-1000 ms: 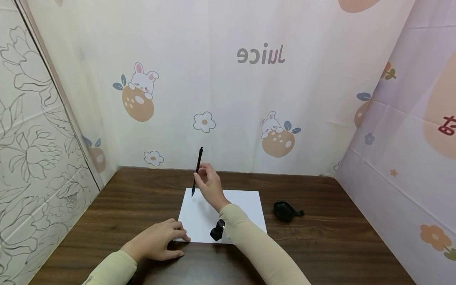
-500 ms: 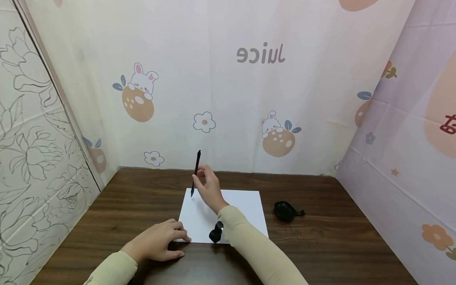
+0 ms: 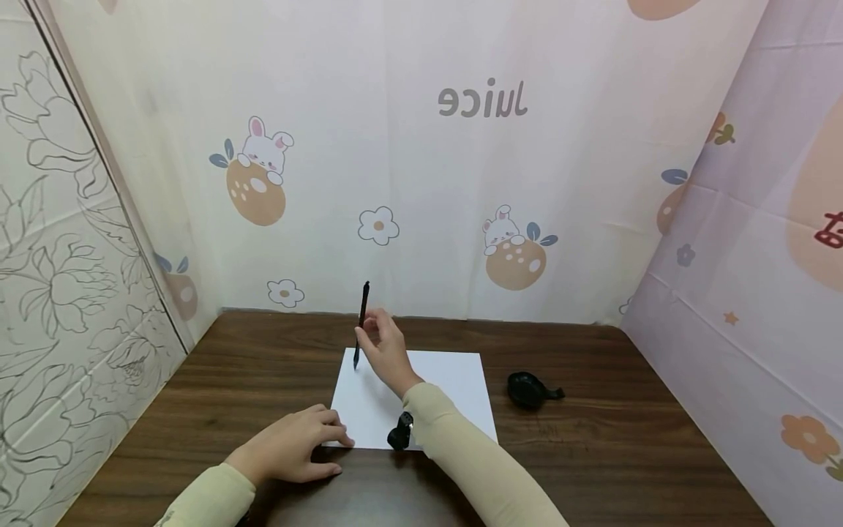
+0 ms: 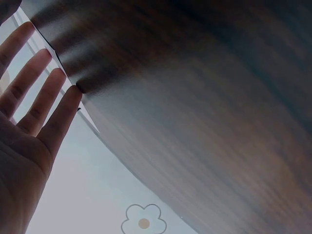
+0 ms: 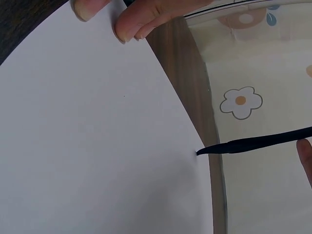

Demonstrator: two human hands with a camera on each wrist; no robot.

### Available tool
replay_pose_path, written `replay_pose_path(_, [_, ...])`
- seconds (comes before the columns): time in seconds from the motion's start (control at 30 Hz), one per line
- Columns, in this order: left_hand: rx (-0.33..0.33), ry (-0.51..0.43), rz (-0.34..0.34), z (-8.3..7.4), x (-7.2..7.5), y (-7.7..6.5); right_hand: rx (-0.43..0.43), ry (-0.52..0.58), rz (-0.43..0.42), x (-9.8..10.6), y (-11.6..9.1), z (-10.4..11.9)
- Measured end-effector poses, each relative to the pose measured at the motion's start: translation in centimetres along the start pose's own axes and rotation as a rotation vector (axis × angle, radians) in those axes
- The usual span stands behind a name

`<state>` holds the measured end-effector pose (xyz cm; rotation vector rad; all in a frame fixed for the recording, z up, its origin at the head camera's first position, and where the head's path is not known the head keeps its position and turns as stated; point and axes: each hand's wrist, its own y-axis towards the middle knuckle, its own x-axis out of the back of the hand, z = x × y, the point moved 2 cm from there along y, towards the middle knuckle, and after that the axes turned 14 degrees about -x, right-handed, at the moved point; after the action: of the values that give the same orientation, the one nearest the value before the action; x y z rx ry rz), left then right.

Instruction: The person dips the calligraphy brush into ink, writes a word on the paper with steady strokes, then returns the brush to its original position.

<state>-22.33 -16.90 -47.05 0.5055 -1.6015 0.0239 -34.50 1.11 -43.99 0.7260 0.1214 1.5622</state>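
Observation:
My right hand [image 3: 388, 355] pinches a slim black writing brush [image 3: 364, 304] between thumb and fingers, holding it nearly upright. In the right wrist view the dark tip of the brush [image 5: 258, 143] is slightly bent and appears to touch the white paper [image 5: 97, 117] close to its edge, at the far left corner in the head view. My left hand [image 3: 293, 443] lies at the near left corner of the paper [image 3: 454, 388], its fingertips resting on the sheet and its thumb on the table. In the left wrist view the left fingers [image 4: 58, 117] are spread and fairly straight.
A small black dish with a short handle [image 3: 525, 391] stands on the brown wooden table [image 3: 612, 439], right of the paper. Printed curtains [image 3: 421, 161] hang behind and at both sides. A black wrist camera [image 3: 399, 432] sits under the right sleeve, over the paper.
My right hand has come down slightly, and the brush is lower and more upright, with its tip a little nearer to me. The left hand stays on the paper's corner.

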Motion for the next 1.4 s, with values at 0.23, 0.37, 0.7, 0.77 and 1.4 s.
replay_pose_path(0.23, [-0.010,0.010,-0.003,0.00,0.01,0.01,-0.012,0.013,-0.003,0.05,-0.17,-0.16])
replay_pose_path(0.37, [-0.006,0.008,-0.004,-0.01,0.04,0.04,-0.014,0.017,-0.001,0.03,-0.16,-0.18])
replay_pose_path(0.7, [-0.012,0.006,-0.009,0.06,-0.07,-0.03,-0.044,0.024,0.030,-0.11,-0.28,-0.14])
replay_pose_path(0.77, [-0.013,0.004,-0.009,0.06,-0.08,-0.02,-0.039,0.022,0.031,-0.14,-0.31,-0.22])
replay_pose_path(1.4, [-0.005,-0.004,-0.006,0.11,-0.10,-0.01,-0.039,0.007,0.055,-0.21,-0.61,-0.02])
